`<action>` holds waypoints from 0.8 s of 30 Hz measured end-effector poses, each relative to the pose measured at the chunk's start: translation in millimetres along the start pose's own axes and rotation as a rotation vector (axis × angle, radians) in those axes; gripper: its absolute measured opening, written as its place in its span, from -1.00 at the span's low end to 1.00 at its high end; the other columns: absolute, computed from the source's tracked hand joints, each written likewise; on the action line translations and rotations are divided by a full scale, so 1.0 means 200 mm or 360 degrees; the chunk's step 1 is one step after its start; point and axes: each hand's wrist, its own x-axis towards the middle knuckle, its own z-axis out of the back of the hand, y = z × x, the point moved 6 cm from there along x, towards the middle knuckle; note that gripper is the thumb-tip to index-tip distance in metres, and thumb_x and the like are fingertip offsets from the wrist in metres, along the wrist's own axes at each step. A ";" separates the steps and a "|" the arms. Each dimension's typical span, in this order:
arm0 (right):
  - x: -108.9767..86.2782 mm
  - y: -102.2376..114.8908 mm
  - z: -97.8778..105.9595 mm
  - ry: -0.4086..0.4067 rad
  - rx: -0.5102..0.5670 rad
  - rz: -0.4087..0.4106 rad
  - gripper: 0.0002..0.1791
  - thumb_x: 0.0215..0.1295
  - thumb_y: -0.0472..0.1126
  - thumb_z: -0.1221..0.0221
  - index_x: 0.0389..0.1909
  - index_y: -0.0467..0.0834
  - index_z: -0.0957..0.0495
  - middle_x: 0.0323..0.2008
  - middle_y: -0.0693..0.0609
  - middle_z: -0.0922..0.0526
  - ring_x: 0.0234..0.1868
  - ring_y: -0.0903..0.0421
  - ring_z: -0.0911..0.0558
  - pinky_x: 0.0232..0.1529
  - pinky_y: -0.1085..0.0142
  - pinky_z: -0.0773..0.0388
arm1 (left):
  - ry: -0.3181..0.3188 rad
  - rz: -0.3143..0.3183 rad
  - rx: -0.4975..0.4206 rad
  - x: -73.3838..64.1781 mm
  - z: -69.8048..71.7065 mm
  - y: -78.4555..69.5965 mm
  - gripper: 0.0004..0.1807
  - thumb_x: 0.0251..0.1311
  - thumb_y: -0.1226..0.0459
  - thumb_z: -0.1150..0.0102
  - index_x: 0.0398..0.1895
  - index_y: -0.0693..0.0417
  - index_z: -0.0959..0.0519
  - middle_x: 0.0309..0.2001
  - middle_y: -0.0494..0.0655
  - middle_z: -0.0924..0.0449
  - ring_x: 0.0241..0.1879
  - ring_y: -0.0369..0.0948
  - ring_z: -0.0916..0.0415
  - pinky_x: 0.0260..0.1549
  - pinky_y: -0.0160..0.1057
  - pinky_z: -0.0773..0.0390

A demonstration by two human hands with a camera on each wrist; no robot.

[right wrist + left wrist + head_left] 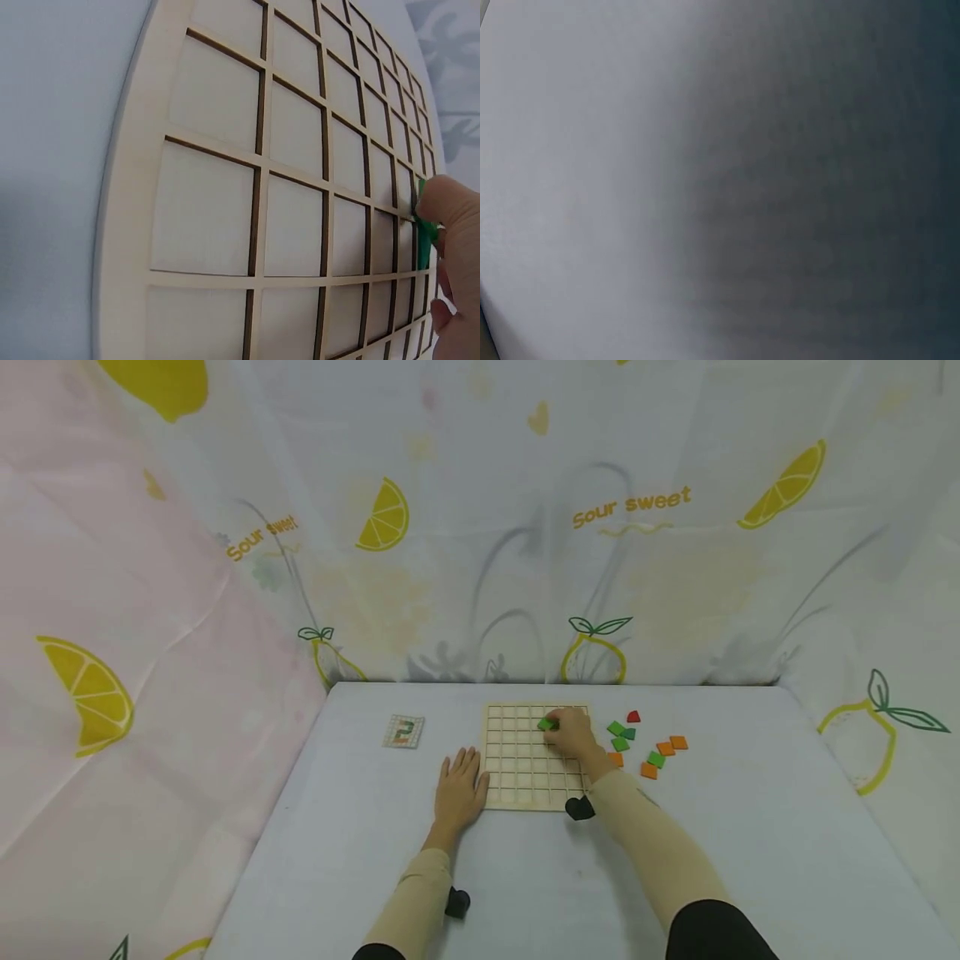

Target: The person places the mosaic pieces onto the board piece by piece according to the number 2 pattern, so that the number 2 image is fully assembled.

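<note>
While right grip (572,735) pinches green tile (546,724) at board (516,764), left grip (459,791) lies flat; card (403,732) left, loose tiles (665,748) right.

From high and near, the head view looks down over the table (315,852). The 2 wrist views sit close: left on blur, right facing far across the gridded board (214,210) the head view shares.

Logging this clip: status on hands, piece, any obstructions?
Right hand pinching green tile at grid board. Left hand flat on table beside board's left edge. Loose tiles right of board, not blocking it.
</note>
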 end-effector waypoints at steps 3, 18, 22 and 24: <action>0.02 0.01 -0.03 0.0085 -0.0054 -0.0051 -0.68 0.01 -0.32 -0.19 -0.16 -0.32 -0.64 -0.22 -0.20 -0.67 -0.20 -0.12 -0.56 -0.14 -0.06 -0.46 | -0.0014 -0.0007 -0.0011 0.00 0.01 -0.01 -0.47 0.35 0.09 0.17 0.26 0.23 -0.38 0.31 0.09 -0.32 0.36 0.01 -0.17 0.38 0.08 0.00; 0.03 0.03 -0.10 0.0160 -0.0154 -0.0006 -0.75 0.31 -0.30 -0.11 -0.04 -0.19 -0.64 0.10 -0.08 -0.56 0.20 -0.27 -0.35 0.12 -0.27 -0.25 | -0.0059 -0.0014 -0.0010 0.00 0.02 0.00 -0.47 0.35 0.09 0.15 0.25 0.23 -0.38 0.30 0.09 -0.33 0.35 0.01 -0.18 0.37 0.08 -0.02; 0.02 0.02 -0.11 0.0087 -0.0157 -0.0011 -0.71 0.32 -0.30 -0.10 0.02 -0.20 -0.59 0.16 -0.09 -0.52 0.23 -0.26 -0.33 0.14 -0.24 -0.26 | -0.0056 -0.0012 -0.0014 0.00 0.01 0.00 -0.47 0.35 0.09 0.15 0.25 0.23 -0.38 0.30 0.09 -0.32 0.35 0.00 -0.17 0.37 0.08 -0.01; 0.01 0.01 -0.11 0.0013 -0.0156 -0.0020 -0.70 0.30 -0.27 -0.13 0.03 -0.21 -0.59 0.14 -0.12 -0.52 0.17 -0.24 -0.38 0.08 -0.19 -0.32 | -0.0045 -0.0012 -0.0005 0.00 0.01 0.00 -0.47 0.36 0.09 0.15 0.26 0.23 -0.38 0.31 0.08 -0.31 0.36 0.00 -0.17 0.38 0.07 0.00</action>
